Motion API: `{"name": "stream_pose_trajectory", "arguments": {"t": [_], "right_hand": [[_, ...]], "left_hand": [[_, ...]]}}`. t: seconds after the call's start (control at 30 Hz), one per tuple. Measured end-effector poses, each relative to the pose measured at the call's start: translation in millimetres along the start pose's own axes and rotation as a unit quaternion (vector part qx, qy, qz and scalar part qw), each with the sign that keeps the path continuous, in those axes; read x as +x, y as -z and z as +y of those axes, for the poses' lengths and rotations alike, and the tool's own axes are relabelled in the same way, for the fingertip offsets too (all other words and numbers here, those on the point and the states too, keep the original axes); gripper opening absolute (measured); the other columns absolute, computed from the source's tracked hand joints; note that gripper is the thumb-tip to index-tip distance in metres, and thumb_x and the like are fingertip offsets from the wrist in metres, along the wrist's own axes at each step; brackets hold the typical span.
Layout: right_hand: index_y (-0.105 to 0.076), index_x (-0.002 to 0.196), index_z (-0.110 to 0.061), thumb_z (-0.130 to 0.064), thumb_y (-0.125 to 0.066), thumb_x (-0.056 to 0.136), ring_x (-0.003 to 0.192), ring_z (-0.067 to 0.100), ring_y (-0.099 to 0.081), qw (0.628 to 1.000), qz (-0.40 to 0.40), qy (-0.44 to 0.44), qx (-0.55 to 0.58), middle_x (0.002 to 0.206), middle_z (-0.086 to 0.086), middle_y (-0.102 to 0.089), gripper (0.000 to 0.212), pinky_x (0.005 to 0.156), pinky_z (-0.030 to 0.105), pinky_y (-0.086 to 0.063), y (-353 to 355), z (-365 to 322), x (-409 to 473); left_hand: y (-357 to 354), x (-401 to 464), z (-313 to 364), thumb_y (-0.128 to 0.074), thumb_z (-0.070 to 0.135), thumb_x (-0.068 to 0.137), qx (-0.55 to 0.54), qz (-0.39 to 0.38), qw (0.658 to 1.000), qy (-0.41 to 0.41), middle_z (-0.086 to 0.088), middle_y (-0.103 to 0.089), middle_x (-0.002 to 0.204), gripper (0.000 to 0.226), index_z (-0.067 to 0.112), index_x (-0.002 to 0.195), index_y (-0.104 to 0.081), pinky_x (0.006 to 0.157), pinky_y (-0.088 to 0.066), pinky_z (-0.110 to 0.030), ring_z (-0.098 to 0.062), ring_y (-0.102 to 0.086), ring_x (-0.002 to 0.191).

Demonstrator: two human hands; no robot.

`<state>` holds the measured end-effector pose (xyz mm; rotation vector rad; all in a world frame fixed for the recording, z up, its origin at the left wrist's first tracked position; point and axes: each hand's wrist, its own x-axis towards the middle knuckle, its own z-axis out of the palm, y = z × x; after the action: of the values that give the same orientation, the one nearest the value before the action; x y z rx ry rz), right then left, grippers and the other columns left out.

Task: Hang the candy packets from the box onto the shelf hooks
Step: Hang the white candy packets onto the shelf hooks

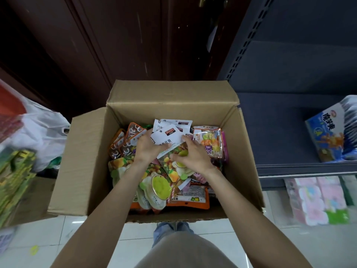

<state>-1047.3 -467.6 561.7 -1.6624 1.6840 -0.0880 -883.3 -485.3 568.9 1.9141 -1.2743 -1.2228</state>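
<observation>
An open cardboard box [87,151] stands on the floor in front of me, filled with several colourful candy packets [158,182]. Both my hands are down inside it. My left hand [145,147] grips a stack of white-topped candy packets [170,135] by their left edge, thumb over the top. My right hand [190,154] holds the same stack from the right, fingers curled round its lower edge. Orange packets [125,141] lie at the box's left, clear fruit-print packets [209,143] at its right. No shelf hooks are in view.
A dark metal shelf [289,132] stands to the right with a blue boxed product [328,136] on it and pink packs [318,198] below. A white plastic bag [42,132] and green packets [15,176] sit at left. Dark wood panelling is behind the box.
</observation>
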Motion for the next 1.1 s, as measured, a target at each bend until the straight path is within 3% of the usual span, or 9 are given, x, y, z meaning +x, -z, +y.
{"name": "stream_pose_trajectory", "arguments": {"t": [0.13, 0.3, 0.4, 0.5, 0.67, 0.8, 0.9, 1.03, 1.1], "right_hand": [[-0.004, 0.154, -0.026, -0.049, -0.081, 0.07, 0.14, 0.029, -0.031, 0.994, -0.018, -0.044, 0.095, 0.153, 0.013, -0.02, 0.116, 0.11, 0.039, -0.033, 23, -2, 15], [-0.001, 0.154, -0.029, -0.06, -0.083, 0.057, 0.142, 0.03, -0.028, 0.992, -0.066, -0.075, 0.075, 0.157, 0.007, -0.024, 0.131, 0.112, 0.043, -0.033, 35, -3, 30], [-0.014, 0.152, -0.029, -0.046, -0.089, 0.058, 0.141, 0.029, -0.028, 0.982, -0.011, -0.082, 0.168, 0.153, 0.01, -0.024, 0.122, 0.115, 0.042, -0.028, 42, 3, 25], [-0.034, 0.141, -0.028, -0.046, -0.093, 0.048, 0.127, 0.019, -0.045, 0.968, 0.061, -0.072, 0.232, 0.138, 0.007, -0.045, 0.111, 0.109, 0.043, -0.038, 52, 13, 12], [-0.064, 0.113, -0.017, -0.02, -0.087, 0.067, 0.103, 0.017, -0.065, 0.964, 0.102, 0.007, 0.247, 0.11, -0.003, -0.07, 0.052, 0.093, 0.037, -0.051, 62, 3, -11], [-0.07, 0.109, -0.02, -0.013, -0.077, 0.079, 0.093, 0.012, -0.068, 0.966, 0.146, 0.048, 0.208, 0.101, -0.005, -0.074, 0.032, 0.082, 0.026, -0.052, 64, -11, -26], [-0.072, 0.104, -0.022, -0.013, -0.074, 0.082, 0.084, 0.008, -0.069, 0.947, 0.208, 0.096, 0.224, 0.094, -0.008, -0.074, 0.025, 0.076, 0.036, -0.055, 73, -19, -42], [-0.067, 0.1, -0.021, -0.005, -0.069, 0.086, 0.054, -0.008, -0.061, 0.896, 0.249, 0.134, 0.341, 0.086, -0.006, -0.071, 0.021, 0.048, 0.006, -0.042, 101, -36, -75], [-0.068, 0.101, -0.019, -0.006, -0.068, 0.087, 0.051, -0.003, -0.062, 0.86, 0.265, 0.136, 0.414, 0.088, 0.004, -0.072, 0.02, 0.045, 0.006, -0.042, 114, -37, -90]], "left_hand": [[6, 0, 5, -0.085, 0.017, 0.07, 0.019, -0.029, 0.999, -0.032, 0.002, -0.064, 0.112, 0.056, 0.018, 0.119, -0.057, 0.081, -0.051, -0.034, -0.021, -0.06, 0.11], [5, -5, 9, -0.08, 0.015, 0.076, 0.076, -0.022, 0.99, -0.115, -0.001, -0.061, 0.125, 0.064, 0.012, 0.134, -0.051, 0.075, -0.032, -0.015, -0.019, -0.053, 0.12], [4, -7, 7, -0.081, 0.015, 0.075, 0.046, -0.013, 0.99, -0.132, 0.0, -0.057, 0.13, 0.07, 0.011, 0.137, -0.049, 0.085, -0.035, -0.015, -0.016, -0.05, 0.122], [6, -7, 6, -0.083, 0.018, 0.073, -0.005, -0.033, 0.99, -0.136, 0.01, -0.051, 0.128, 0.075, 0.013, 0.138, -0.046, 0.092, -0.036, -0.016, -0.005, -0.045, 0.118], [11, -4, 8, -0.084, 0.015, 0.072, -0.058, -0.069, 0.987, -0.131, 0.004, -0.059, 0.121, 0.061, 0.026, 0.12, -0.048, 0.09, -0.049, -0.027, -0.011, -0.054, 0.112], [14, -14, 19, -0.079, 0.008, 0.076, -0.11, -0.073, 0.982, -0.136, 0.013, -0.058, 0.11, 0.058, 0.02, 0.119, -0.043, 0.072, -0.047, -0.008, 0.007, -0.056, 0.099], [22, -20, 29, -0.08, 0.022, 0.073, -0.14, -0.068, 0.975, -0.157, 0.009, -0.059, 0.121, 0.067, 0.024, 0.127, -0.042, 0.085, -0.051, -0.021, -0.003, -0.057, 0.114], [38, -33, 63, -0.082, 0.033, 0.07, -0.193, -0.064, 0.96, -0.192, 0.015, -0.06, 0.124, 0.083, 0.034, 0.138, -0.033, 0.098, -0.049, -0.034, -0.004, -0.055, 0.118], [45, -38, 82, -0.084, 0.045, 0.066, -0.212, -0.098, 0.954, -0.19, 0.019, -0.066, 0.114, 0.082, 0.039, 0.134, -0.038, 0.098, -0.048, -0.036, -0.006, -0.059, 0.115]]}}
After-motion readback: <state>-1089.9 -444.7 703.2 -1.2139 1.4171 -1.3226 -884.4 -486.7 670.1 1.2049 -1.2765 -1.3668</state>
